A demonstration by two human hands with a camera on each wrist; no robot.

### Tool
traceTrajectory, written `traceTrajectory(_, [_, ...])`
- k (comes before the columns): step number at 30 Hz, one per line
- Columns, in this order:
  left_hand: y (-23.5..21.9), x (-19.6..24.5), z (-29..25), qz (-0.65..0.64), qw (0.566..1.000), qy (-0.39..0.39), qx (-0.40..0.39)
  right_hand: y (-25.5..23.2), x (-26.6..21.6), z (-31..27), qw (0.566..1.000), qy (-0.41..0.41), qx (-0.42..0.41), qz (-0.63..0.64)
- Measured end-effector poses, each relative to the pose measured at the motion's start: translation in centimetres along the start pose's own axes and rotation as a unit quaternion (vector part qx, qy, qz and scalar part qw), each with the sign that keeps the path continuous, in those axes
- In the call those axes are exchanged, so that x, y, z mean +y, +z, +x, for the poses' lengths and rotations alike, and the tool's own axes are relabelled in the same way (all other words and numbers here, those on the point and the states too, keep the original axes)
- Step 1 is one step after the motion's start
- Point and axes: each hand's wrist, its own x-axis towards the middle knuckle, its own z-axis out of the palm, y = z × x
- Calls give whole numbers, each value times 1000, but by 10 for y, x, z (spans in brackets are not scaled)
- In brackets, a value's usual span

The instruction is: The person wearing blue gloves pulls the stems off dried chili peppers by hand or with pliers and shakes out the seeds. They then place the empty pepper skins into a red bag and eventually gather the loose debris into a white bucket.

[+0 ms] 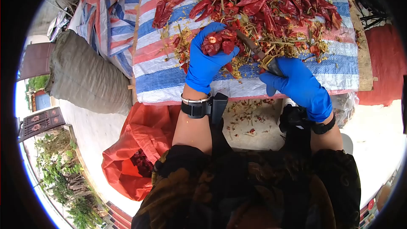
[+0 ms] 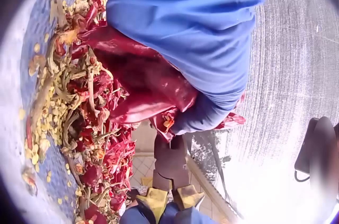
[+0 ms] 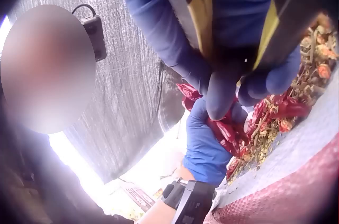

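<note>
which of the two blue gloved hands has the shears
The right hand: it grips the shears, whereas the left hand holds a bunch of red peppers.

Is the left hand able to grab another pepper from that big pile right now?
Probably not without letting go first: the left hand is already holding red peppers, though the big pile lies just beyond it.

— Where is room found?
— Over the near-left corner of the striped sheet (image 1: 159, 64), beside the left hand (image 1: 202, 61).
— What is obstructed?
— The far side is blocked by heaped peppers (image 1: 254, 2); the gap to the right hand (image 1: 299, 80) is crossed by shears (image 1: 257, 52).
</note>
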Motion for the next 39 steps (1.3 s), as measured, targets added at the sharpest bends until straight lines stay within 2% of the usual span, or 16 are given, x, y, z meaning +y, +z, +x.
traceTrajectory(2, [0,15,-5,-150,979,-130,38,-8,-10,-8,976,24,-59,210])
traceTrajectory(3, [-1,13,-7,-149,980,-127,39,-8,-11,-9,976,21,-59,209])
traceTrajectory(5, [-1,6,-11,-357,925,-122,35,-10,-13,-12,944,36,-92,315])
traceTrajectory(7, [1,8,-10,-354,926,-123,52,-12,-22,-17,935,50,-71,343])
traceTrajectory(9, [-12,-2,-2,-546,831,-86,-66,-16,-26,-23,926,64,-51,369])
traceTrajectory(10, [-19,-1,0,-510,856,-78,34,-21,-24,-27,923,41,-37,381])
traceTrajectory(16, [-19,0,-6,-479,876,-54,-27,-22,-9,-17,963,-42,-146,224])
traceTrajectory(17, [-17,-1,-8,-487,871,-59,-38,-16,-4,-16,962,-40,-145,227])
traceTrajectory(18, [-14,1,-11,-506,856,-97,30,-12,-1,-15,971,-69,-134,185])
traceTrajectory(20, [-14,2,-12,-497,863,-93,14,-7,2,-13,978,-104,-113,139])
traceTrajectory(22, [-12,4,-10,-486,870,-87,-3,-4,7,-13,975,-96,-115,164])
traceTrajectory(24, [-8,7,-9,-381,920,-95,19,-5,7,-13,971,-88,-118,191])
traceTrajectory(27, [-10,-5,-4,-287,956,-61,14,-11,-1,-12,984,-111,-99,103])
traceTrajectory(32, [-10,-2,-4,-230,971,-72,-8,-13,-6,-11,992,-20,-122,22])
traceTrajectory(35, [-9,2,-4,-200,979,-45,-18,-2,11,-12,994,-105,-14,-1])
traceTrajectory(39, [-7,4,-1,-51,997,36,-45,2,6,-15,985,-59,-13,-159])
